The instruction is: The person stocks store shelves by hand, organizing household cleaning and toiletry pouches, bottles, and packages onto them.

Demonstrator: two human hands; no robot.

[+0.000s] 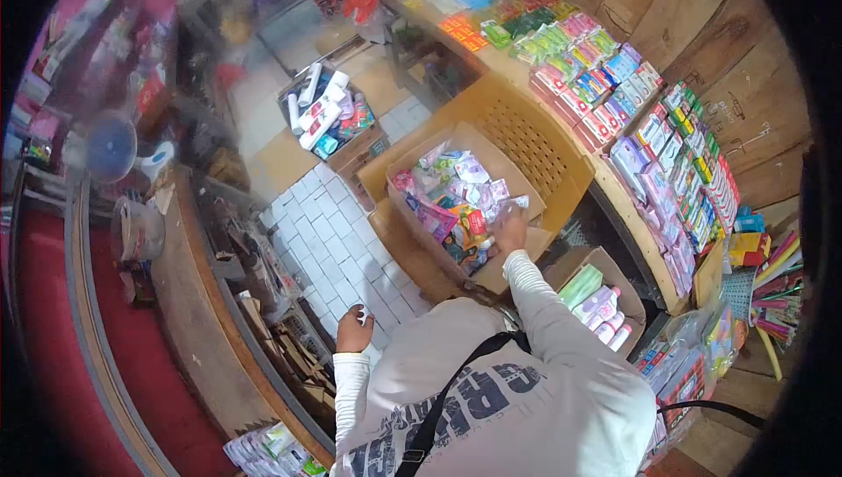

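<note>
My right hand (510,230) reaches over the right side of an open cardboard box (517,183) full of small colourful packets (469,170). Its fingers are closed at a pale packet (517,203) near the box's right edge. Away from the box, my left hand (354,330) hangs above the white tiled floor (320,236), fingers curled; a small whitish thing shows at its fingertips, too small to name. The box rests against a yellow-brown plastic chair (535,131) with a perforated back.
Beyond the chair is a carton (360,157) of bottles and packs. Another carton (638,288) with bottles stands right of my right arm. A counter (491,60) with rows of packaged goods runs along the right; a wooden-edged shelf (206,310) lies left.
</note>
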